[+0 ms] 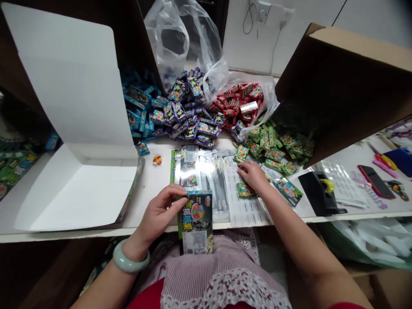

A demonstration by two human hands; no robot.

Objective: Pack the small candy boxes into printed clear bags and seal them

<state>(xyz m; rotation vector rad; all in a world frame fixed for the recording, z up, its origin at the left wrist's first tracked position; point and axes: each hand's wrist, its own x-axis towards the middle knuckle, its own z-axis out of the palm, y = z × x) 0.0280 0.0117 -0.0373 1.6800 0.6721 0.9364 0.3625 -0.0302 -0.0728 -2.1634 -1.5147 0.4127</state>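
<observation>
My left hand (165,206) is closed on the upper edge of a printed candy packet (198,219), thumb in front, fingers behind. The packet stands upright at the table's front edge, black and green with a colour wheel. A small blue box (199,192) shows along its top. My right hand (254,175) reaches over the sticker sheet (247,214), its fingers bent and slightly apart beside a small green box (241,153). Another green box (247,190) lies below that hand. Clear plastic packets (209,180) lie between my hands.
Piles of purple boxes (189,116), red boxes (236,101), blue boxes (140,111) and green boxes (270,146) fill the back. An open white carton (77,184) stands left; a brown carton (341,86) tilts at right. A tape dispenser (322,193) and phone (376,182) lie right.
</observation>
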